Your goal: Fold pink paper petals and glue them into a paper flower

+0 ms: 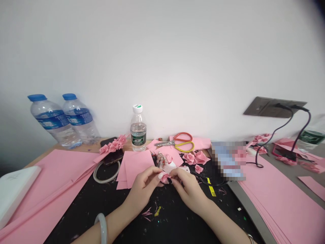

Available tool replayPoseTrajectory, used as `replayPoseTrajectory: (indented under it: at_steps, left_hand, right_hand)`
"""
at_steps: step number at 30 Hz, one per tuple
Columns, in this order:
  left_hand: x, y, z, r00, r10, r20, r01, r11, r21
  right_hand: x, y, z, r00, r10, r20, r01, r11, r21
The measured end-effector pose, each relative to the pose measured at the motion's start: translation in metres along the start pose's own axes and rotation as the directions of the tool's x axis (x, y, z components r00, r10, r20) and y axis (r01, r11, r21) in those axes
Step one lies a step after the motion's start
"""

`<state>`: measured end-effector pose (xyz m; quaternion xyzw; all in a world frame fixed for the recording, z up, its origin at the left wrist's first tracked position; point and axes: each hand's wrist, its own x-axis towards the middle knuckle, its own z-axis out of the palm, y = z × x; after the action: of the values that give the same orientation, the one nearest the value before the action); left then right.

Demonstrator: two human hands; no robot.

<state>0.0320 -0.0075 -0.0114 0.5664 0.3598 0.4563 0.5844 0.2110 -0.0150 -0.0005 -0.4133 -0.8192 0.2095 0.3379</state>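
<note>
My left hand [143, 185] and my right hand [188, 188] meet over the black mat [114, 203], fingers pinched together on a small pink paper flower [165, 177]. A pale bangle [101, 227] sits on my left wrist. Just behind the hands lie a stack of pink paper squares [133, 164] and several finished pink paper roses [195, 158]. Scissors with red and yellow handles [181, 142] lie further back by the wall.
Two large water bottles [66, 118] stand at the back left, a small bottle [138, 130] in the middle. Big pink sheets [50, 176] cover the left; more pink sheets [279, 200] lie on the right. A clear tape ring [106, 171], a row of roses on a phone [113, 147], a white box [15, 189], cables [274, 135].
</note>
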Motion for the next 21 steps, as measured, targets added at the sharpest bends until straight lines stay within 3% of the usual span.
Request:
replayPoseTrajectory:
  at_steps: [21]
  left_hand:
    - [-0.0004,-0.0043,-0.0026,0.998,0.064,0.013,-0.065,0.982,0.175]
  right_hand:
    - [-0.0001,0.0016,0.0039,0.998,0.039,-0.053,-0.04,0.999,-0.014]
